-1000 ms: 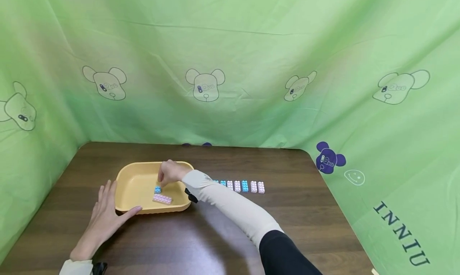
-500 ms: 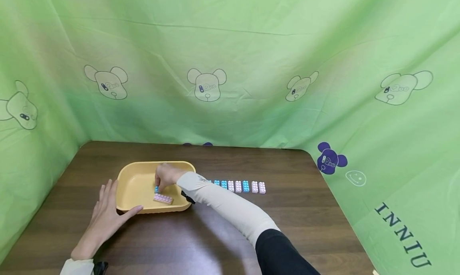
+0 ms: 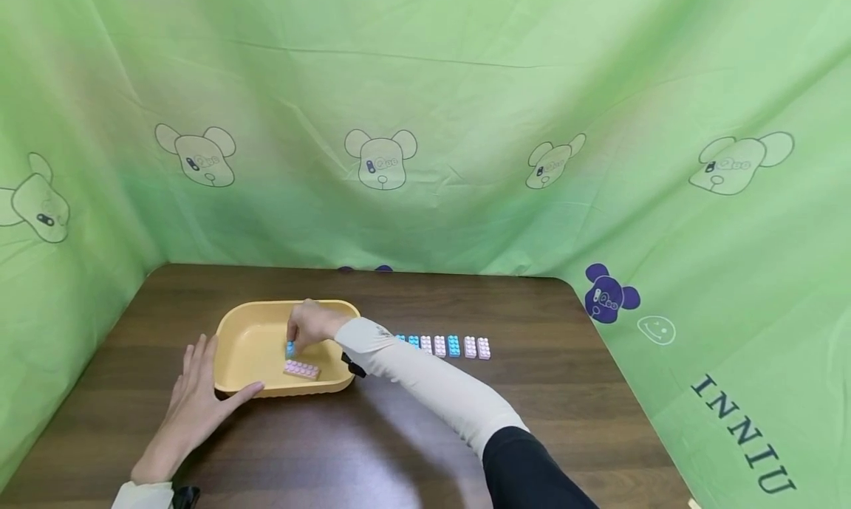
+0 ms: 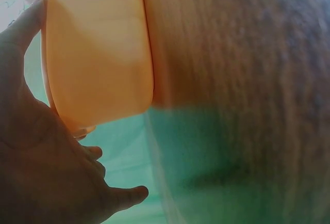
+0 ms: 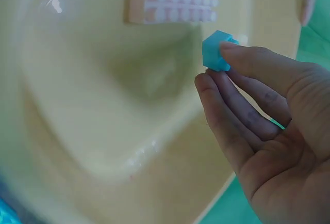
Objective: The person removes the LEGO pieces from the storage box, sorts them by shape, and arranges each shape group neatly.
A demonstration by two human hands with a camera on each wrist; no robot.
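Observation:
My right hand (image 3: 311, 324) reaches into a yellow tray (image 3: 249, 318) and pinches a small blue building brick (image 5: 215, 52) between thumb and fingertips, as the right wrist view shows. A longer pink building brick (image 3: 302, 369) lies on the tray floor just nearer to me than the blue one. At the tray's left end rests my left hand (image 3: 193, 398), fingers straight along the side and thumb against the near rim. The left wrist view shows that hand (image 4: 51, 167) touching the tray wall (image 4: 98, 53) with fingers spread.
Right of the tray, a row of small blue and pink bricks (image 3: 453, 346) stands on the brown wooden table (image 3: 532, 391). My right sleeve (image 3: 432, 391) covers the row's left end. A green printed curtain (image 3: 465, 221) hangs behind and along both sides.
My right hand has come down onto the blue brick, which lay uncovered in the tray a second ago, and now pinches it. The left hand stays at the tray's edge.

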